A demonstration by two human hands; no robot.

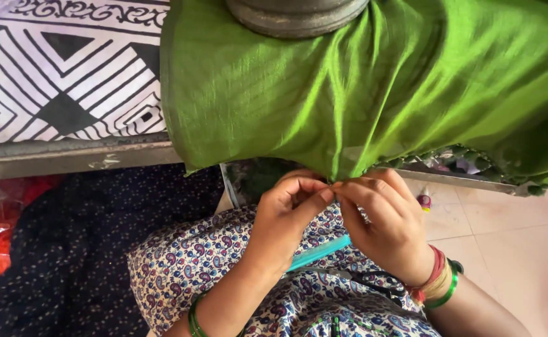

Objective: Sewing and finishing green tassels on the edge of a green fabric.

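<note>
Both grips were pinched together on the lower hem of the green cloth (pixel 373 87): the left hand (pixel 286 218) and right hand (pixel 386 221) met thumb to forefinger at one spot on the edge, fingertips touching, probably so that a small bit of the trim could be worked with the hem held taut. Whether a needle or thread lay between the fingers could not be told.

That cloth hung down from above, draped over something and seemingly pinned under a round grey metal base (pixel 295 15), which would keep it from slipping while its edge was pulled. Along the hem to the right ran a row of small green tassels (pixel 473 156).

Under the hands lay a paisley cushion (pixel 193 256) on the lap, giving the wrists a rest. Green bangles (pixel 451 290) sat on the right wrist. To the left were a black-and-white patterned sheet (pixel 62 68) and dark dotted fabric (pixel 68 249); a tiled floor (pixel 511 243) showed at right.
</note>
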